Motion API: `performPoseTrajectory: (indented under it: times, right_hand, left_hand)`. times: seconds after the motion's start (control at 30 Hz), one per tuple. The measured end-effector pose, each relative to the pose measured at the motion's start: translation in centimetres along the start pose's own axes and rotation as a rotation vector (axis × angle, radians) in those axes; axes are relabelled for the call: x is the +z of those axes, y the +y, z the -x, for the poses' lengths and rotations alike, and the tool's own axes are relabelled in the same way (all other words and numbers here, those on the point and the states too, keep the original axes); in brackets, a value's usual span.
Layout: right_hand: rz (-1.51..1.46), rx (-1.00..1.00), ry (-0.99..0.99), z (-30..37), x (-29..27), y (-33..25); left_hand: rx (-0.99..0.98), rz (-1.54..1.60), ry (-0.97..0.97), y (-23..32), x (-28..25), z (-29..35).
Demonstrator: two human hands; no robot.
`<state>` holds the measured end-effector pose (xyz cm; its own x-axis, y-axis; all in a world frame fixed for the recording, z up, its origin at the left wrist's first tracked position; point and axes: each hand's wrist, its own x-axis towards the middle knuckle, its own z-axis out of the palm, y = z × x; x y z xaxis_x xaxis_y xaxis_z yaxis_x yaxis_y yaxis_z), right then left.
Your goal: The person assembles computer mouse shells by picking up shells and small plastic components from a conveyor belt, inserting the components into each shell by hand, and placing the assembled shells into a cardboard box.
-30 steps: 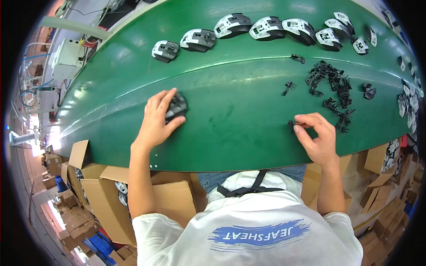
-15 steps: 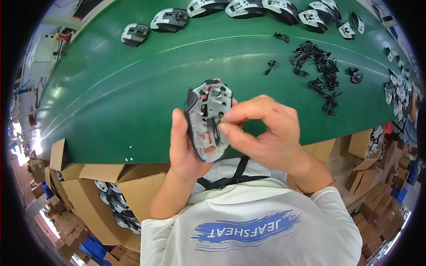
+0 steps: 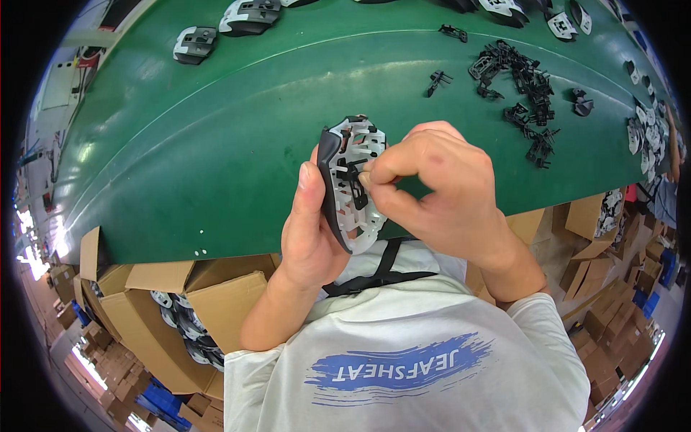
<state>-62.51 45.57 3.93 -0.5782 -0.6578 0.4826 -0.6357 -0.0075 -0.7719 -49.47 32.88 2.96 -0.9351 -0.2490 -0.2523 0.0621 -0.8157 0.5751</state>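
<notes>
My left hand (image 3: 308, 234) grips a computer mouse shell (image 3: 368, 229) by its dark side, above the near edge of the green table. The shell is tilted, and its white, ribbed inside faces my right hand. Against that inside lies a small black plastic bracket (image 3: 355, 189). With thumb and index finger pinched, my right hand (image 3: 445, 189) holds the bracket at its upper part. The fingertips cover where they meet it. Whether the bracket is seated in the shell, I cannot tell.
A pile of black plastic brackets (image 3: 533, 86) lies on the green table (image 3: 216, 158) to the right. Assembled-looking mouse shells (image 3: 248, 16) line the far edge. White shells (image 3: 644, 137) are heaped at far right. An open cardboard box (image 3: 155, 338) with shells stands at lower left.
The shell has been tipped more onto its side in my left hand, and the black bracket shows more clearly. My right hand keeps its pinch. The view has shifted slightly.
</notes>
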Motion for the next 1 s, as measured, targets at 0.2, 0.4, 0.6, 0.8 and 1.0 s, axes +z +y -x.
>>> performPoseTrajectory:
  times: [0.2,0.4,0.6,0.8,1.0]
  right_hand:
    - [-0.077,0.058,0.055,0.7,0.2,0.1]
    - [0.123,-0.12,0.033,1.2,0.5,0.6]
    - [0.03,-0.063,-0.058,0.8,-0.4,0.4]
    - [0.068,-0.067,-0.095,1.1,-0.5,0.9]
    - [0.196,-0.105,-0.006,1.9,0.3,1.0]
  left_hand:
    - [-0.034,-0.024,0.004,-0.2,0.3,-0.1]
    - [-0.085,-0.011,0.031,-0.2,-0.3,0.2]
    - [-0.06,-0.141,0.022,-0.5,0.2,0.6]
    - [-0.066,-0.169,0.062,-0.9,-0.3,0.5]
    - [-0.066,0.084,0.103,-0.5,0.3,0.0]
